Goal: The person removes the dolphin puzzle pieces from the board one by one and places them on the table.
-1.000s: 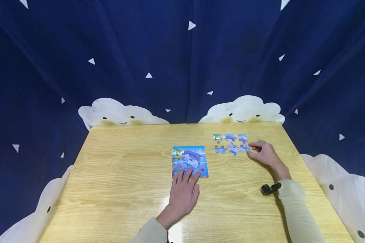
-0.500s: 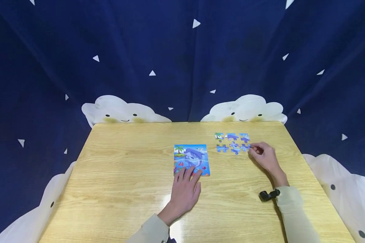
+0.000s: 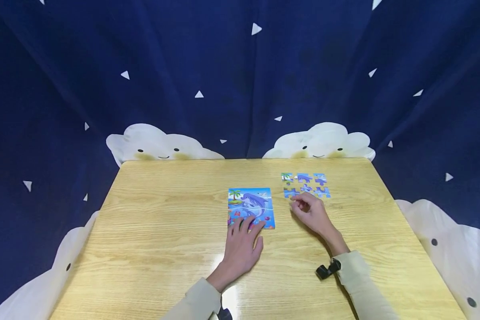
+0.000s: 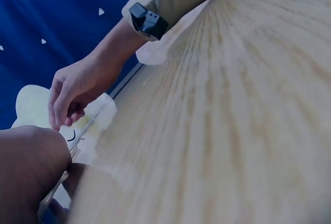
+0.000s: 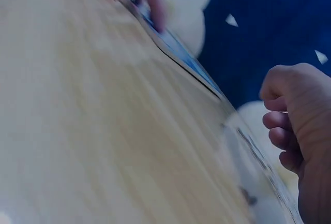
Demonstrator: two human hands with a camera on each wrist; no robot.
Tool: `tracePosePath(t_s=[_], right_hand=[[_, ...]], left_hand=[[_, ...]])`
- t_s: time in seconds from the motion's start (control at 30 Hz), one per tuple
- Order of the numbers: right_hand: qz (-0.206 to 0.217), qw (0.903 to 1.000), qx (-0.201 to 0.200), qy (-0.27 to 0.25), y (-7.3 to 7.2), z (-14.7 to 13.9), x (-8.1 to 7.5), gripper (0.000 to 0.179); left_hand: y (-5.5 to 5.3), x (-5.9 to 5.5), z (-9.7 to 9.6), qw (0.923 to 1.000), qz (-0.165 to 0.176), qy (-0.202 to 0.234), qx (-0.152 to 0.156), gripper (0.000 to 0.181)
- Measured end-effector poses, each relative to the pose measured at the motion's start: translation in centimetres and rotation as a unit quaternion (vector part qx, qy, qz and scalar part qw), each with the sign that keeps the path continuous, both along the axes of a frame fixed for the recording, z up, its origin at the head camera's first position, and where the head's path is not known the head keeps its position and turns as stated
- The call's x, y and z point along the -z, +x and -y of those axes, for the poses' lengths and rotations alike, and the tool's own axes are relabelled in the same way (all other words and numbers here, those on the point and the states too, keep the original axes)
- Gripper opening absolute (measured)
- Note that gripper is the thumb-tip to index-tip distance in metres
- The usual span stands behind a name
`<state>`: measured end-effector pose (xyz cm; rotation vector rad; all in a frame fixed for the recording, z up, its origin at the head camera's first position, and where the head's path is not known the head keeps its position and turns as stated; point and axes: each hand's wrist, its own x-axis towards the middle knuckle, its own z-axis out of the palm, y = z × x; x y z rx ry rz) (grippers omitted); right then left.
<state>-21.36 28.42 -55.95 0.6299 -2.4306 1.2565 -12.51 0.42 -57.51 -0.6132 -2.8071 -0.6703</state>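
A square dolphin puzzle with a palm tree lies mid-table in the head view. Over its lower edge rests my left hand, fingers spread and fairly straight. To its right are several loose puzzle pieces laid out in two rows. My right hand is just in front of the lower row and hides part of it. Its fingers are curled, thumb and index fingertips close together. No piece shows between them, and in the right wrist view the curled right hand also shows nothing held.
The pale wooden table lies under both hands. A dark blue curtain with white triangles and smiling clouds hangs along its far edge and sides. A black wrist camera sits on the right sleeve.
My right hand has moved left, from the right end of the lower row of pieces to its left part. The piece it touched stays on the table. My left hand has stayed on the puzzle.
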Motion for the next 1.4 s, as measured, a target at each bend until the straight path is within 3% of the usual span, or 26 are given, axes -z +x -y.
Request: tracePosePath(t_s=[0.13,0.27,0.43,0.57,0.8,1.03,1.17,1.4], right_hand=[[0.012,0.9988,-0.042,0.024,0.4,2.7,-0.1,0.018],[0.011,0.9956,-0.079,0.048,0.8,4.7,-0.2,0.018],[0.016,0.9912,-0.096,0.090,0.9,5.8,0.4,0.019],[0.019,0.9890,-0.105,0.103,0.9,5.9,0.6,0.021],[0.027,0.9863,-0.112,0.119,0.6,5.8,0.2,0.022],[0.016,0.9834,-0.113,0.141,0.7,7.2,-0.6,0.026],[0.012,0.9785,-0.114,0.172,0.9,9.0,-0.8,0.031],[0.015,0.9642,-0.135,0.228,0.7,12.2,-0.9,0.041]], left_hand=[[-0.3,-0.1,0.2,0.9999,0.008,0.011,0.001,0.045],[-0.8,-0.1,0.5,0.9982,0.002,0.061,-0.004,0.045],[-1.7,-0.5,1.5,0.9875,0.007,0.157,-0.015,0.046],[-2.4,-0.8,2.9,0.9830,0.034,0.179,-0.023,0.055],[-3.6,-1.2,6.4,0.9853,0.088,0.146,-0.015,0.077],[-4.9,-1.1,9.2,0.9938,0.104,0.021,0.033,0.083],[-5.3,-1.0,9.7,0.9944,0.098,0.000,0.041,0.086],[-5.4,-0.3,9.4,0.9978,0.062,0.009,0.024,0.085]])
